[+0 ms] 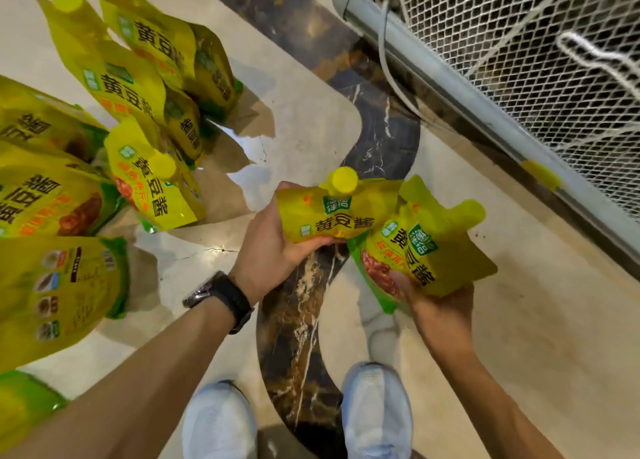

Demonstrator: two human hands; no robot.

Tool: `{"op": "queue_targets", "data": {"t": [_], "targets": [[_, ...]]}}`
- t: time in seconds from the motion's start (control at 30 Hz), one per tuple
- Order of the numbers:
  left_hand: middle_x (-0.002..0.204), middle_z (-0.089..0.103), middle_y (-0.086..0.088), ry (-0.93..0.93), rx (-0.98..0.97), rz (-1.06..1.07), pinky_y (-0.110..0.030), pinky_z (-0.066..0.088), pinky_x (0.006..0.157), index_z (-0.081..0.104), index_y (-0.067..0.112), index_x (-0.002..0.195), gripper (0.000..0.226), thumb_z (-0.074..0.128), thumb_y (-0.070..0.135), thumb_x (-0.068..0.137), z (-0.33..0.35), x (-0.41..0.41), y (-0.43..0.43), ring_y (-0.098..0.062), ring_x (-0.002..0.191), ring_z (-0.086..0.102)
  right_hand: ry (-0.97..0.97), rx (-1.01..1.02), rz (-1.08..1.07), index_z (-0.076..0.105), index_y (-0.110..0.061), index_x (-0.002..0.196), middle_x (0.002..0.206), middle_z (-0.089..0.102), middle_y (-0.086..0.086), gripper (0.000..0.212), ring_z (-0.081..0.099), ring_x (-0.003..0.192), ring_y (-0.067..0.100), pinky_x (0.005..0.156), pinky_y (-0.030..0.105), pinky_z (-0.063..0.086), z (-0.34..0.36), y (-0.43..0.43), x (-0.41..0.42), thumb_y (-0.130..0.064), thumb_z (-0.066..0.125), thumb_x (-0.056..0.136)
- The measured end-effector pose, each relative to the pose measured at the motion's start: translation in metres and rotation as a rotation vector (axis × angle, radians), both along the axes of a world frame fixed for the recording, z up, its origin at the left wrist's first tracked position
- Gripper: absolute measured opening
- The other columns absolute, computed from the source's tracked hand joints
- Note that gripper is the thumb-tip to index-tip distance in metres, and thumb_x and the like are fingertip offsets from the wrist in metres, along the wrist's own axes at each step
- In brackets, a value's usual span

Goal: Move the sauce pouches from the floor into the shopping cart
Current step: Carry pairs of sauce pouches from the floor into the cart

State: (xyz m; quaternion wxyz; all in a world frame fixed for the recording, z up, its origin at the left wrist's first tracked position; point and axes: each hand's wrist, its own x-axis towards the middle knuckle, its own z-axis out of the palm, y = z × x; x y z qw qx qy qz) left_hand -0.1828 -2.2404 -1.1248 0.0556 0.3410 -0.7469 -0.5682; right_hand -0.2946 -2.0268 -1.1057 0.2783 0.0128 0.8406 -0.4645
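Note:
My left hand (273,247) grips a yellow sauce pouch (337,212) with a yellow screw cap, held above the floor at the centre. My right hand (436,296) holds a second yellow pouch (436,247) from underneath, just right of the first; the two pouches touch. Several more yellow pouches (138,88) stand or lie on the floor at the left, some upright with caps up. The shopping cart (540,70), grey-railed with white mesh, fills the upper right, beyond both hands.
The floor is glossy beige tile with a dark marble band (301,320) curving through the middle. My two light shoes (377,410) stand at the bottom edge. A black watch (225,299) sits on my left wrist. A grey cable (388,70) hangs beside the cart's rail.

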Motion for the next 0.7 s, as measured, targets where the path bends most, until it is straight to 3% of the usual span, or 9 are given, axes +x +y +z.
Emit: {"op": "queue_targets", "data": {"t": [0.07, 0.17, 0.23, 0.33, 0.43, 0.5, 0.57, 0.7], "targets": [[0.111, 0.067, 0.033, -0.028, 0.042, 0.015, -0.024, 0.054, 0.095, 0.053, 0.027, 0.127, 0.066, 0.087, 0.039, 0.072, 0.017, 0.0, 0.001, 0.01, 0.106, 0.064, -0.005, -0.039, 0.06, 0.068, -0.026, 0.09, 0.084, 0.075, -0.021, 0.044, 0.071, 0.083, 0.0, 0.074, 0.022, 0.056, 0.014, -0.003, -0.02, 0.007, 0.084, 0.065], [0.129, 0.068, 0.012, -0.055, 0.202, 0.054, -0.032, 0.055, 0.098, 0.046, 0.023, 0.138, 0.075, 0.086, 0.021, 0.075, 0.059, 0.011, 0.001, -0.005, 0.116, 0.066, -0.107, -0.095, 0.144, 0.071, -0.017, 0.096, 0.091, 0.077, -0.007, 0.048, 0.074, 0.081, 0.01, 0.077, 0.034, 0.058, 0.064, -0.003, -0.036, 0.015, 0.081, 0.062], [0.128, 0.068, 0.005, -0.08, 0.328, 0.062, -0.02, 0.057, 0.088, 0.045, 0.019, 0.139, 0.072, 0.082, 0.008, 0.077, 0.101, 0.024, -0.002, -0.004, 0.112, 0.068, -0.169, -0.12, 0.225, 0.063, -0.01, 0.116, 0.102, 0.076, 0.001, 0.063, 0.073, 0.082, 0.006, 0.071, 0.025, 0.057, 0.111, -0.003, -0.037, 0.015, 0.081, 0.061], [0.109, 0.075, 0.018, -0.129, 0.455, 0.051, -0.012, 0.055, 0.075, 0.048, 0.022, 0.137, 0.071, 0.08, 0.007, 0.076, 0.177, 0.047, -0.003, 0.003, 0.099, 0.071, -0.261, -0.162, 0.298, 0.047, -0.014, 0.125, 0.105, 0.072, -0.002, 0.077, 0.072, 0.086, 0.006, 0.067, 0.021, 0.056, 0.186, 0.001, -0.028, 0.018, 0.078, 0.062], [0.111, 0.074, 0.02, -0.172, 0.543, 0.068, -0.018, 0.058, 0.079, 0.052, 0.027, 0.134, 0.071, 0.082, 0.023, 0.07, 0.262, 0.071, 0.001, -0.003, 0.102, 0.071, -0.354, -0.199, 0.301, 0.054, -0.012, 0.122, 0.106, 0.075, 0.004, 0.071, 0.073, 0.093, 0.018, 0.073, 0.031, 0.059, 0.258, 0.009, -0.014, 0.006, 0.082, 0.06], [0.113, 0.075, 0.014, -0.172, 0.578, 0.12, -0.019, 0.059, 0.078, 0.055, 0.025, 0.132, 0.083, 0.09, 0.04, 0.059, 0.32, 0.089, 0.002, -0.009, 0.103, 0.072, -0.412, -0.215, 0.283, 0.052, -0.008, 0.129, 0.113, 0.073, 0.009, 0.083, 0.072, 0.099, 0.025, 0.08, 0.04, 0.059, 0.308, 0.015, -0.007, -0.001, 0.088, 0.055], [0.114, 0.076, 0.008, -0.183, 0.611, 0.161, -0.024, 0.058, 0.081, 0.058, 0.025, 0.129, 0.101, 0.095, 0.055, 0.04, 0.378, 0.102, 0.006, -0.013, 0.103, 0.073, -0.455, -0.239, 0.249, 0.046, -0.01, 0.135, 0.118, 0.071, 0.01, 0.095, 0.071, 0.102, 0.026, 0.081, 0.038, 0.059, 0.36, 0.021, -0.002, -0.009, 0.091, 0.052], [0.103, 0.079, 0.0, -0.125, 0.722, 0.215, -0.023, 0.059, 0.072, 0.073, 0.026, 0.104, 0.074, 0.099, 0.037, 0.036, 0.49, 0.115, 0.018, -0.02, 0.094, 0.075, -0.543, -0.322, 0.204, 0.049, -0.028, 0.129, 0.12, 0.069, 0.008, 0.102, 0.069, 0.105, 0.026, 0.085, 0.04, 0.057, 0.464, 0.019, 0.018, -0.03, 0.096, 0.038]]}}
